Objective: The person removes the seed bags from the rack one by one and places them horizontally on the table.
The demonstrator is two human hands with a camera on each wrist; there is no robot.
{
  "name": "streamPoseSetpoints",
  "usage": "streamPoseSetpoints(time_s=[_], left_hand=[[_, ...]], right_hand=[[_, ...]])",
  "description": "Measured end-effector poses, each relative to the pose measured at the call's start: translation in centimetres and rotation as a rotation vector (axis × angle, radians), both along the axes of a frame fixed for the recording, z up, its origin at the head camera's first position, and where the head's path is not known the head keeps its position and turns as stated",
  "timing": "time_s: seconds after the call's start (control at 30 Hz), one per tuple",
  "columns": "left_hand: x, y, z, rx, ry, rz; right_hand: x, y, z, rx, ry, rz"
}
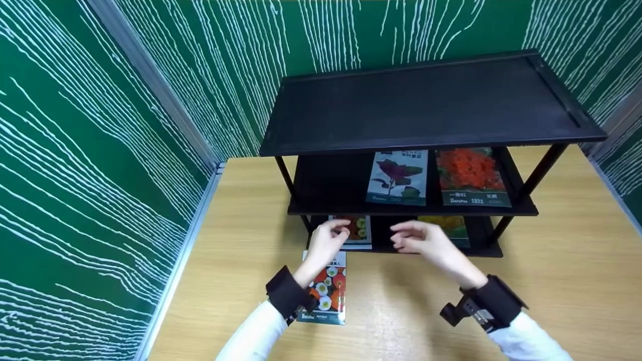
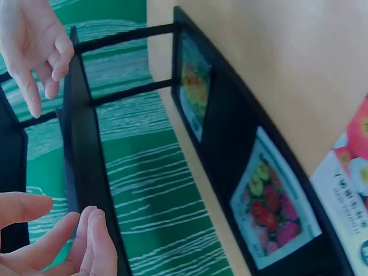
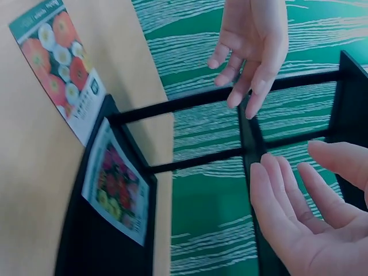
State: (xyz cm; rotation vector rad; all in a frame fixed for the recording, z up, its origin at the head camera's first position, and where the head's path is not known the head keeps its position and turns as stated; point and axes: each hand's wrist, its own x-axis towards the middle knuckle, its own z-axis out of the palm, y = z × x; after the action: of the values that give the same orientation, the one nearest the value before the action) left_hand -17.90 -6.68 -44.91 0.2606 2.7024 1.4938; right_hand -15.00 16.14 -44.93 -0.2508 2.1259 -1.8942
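My left hand (image 1: 328, 240) hovers in front of the black shelf's lower tiers, fingers loosely bent around nothing. To its right my right hand (image 1: 424, 240) is held the same way, also holding nothing. Behind the left hand a flower seed packet (image 1: 358, 231) lies on the bottom shelf; a yellow-flowered packet (image 1: 446, 228) lies there farther right, partly hidden by the right hand. On the table under the left wrist rests a packet with red and white flowers (image 1: 331, 291). In the right wrist view both hands, near (image 3: 310, 218) and far (image 3: 253, 52), have relaxed fingers.
The middle shelf (image 1: 331, 185) bears a purple-leaf packet (image 1: 396, 178) and a red-flower packet (image 1: 474, 175). Its black top board (image 1: 426, 105) overhangs them, on thin posts (image 1: 544, 170). Green panels with white streaks (image 1: 90, 175) stand around the wooden table (image 1: 241, 240).
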Motion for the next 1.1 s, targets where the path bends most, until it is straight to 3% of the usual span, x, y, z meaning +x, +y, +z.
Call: streamPoseSetpoints(time_s=[0.53, 0.77, 0.97, 1.07, 1.1], left_hand=[[-3.9, 1.9, 3.1, -0.060, 0.046, -0.053], [-5.7, 3.3, 4.1, -0.066, 0.010, -0.066], [-7.3, 4.6, 4.6, -0.135, -0.015, -0.047], [-8.4, 5.1, 4.4, -0.182, -0.016, -0.057], [-9.2, 5.2, 3.5, -0.177, 0.010, -0.065]], right_hand=[[-2.9, 3.1, 3.0, 0.049, -0.002, -0.033], [-4.3, 3.6, 4.1, 0.110, -0.006, -0.049], [-5.8, 4.4, 4.5, 0.107, -0.026, -0.052], [-6.3, 4.7, 4.7, 0.124, -0.030, -0.056], [-6.5, 4.7, 4.8, 0.131, -0.029, -0.058]])
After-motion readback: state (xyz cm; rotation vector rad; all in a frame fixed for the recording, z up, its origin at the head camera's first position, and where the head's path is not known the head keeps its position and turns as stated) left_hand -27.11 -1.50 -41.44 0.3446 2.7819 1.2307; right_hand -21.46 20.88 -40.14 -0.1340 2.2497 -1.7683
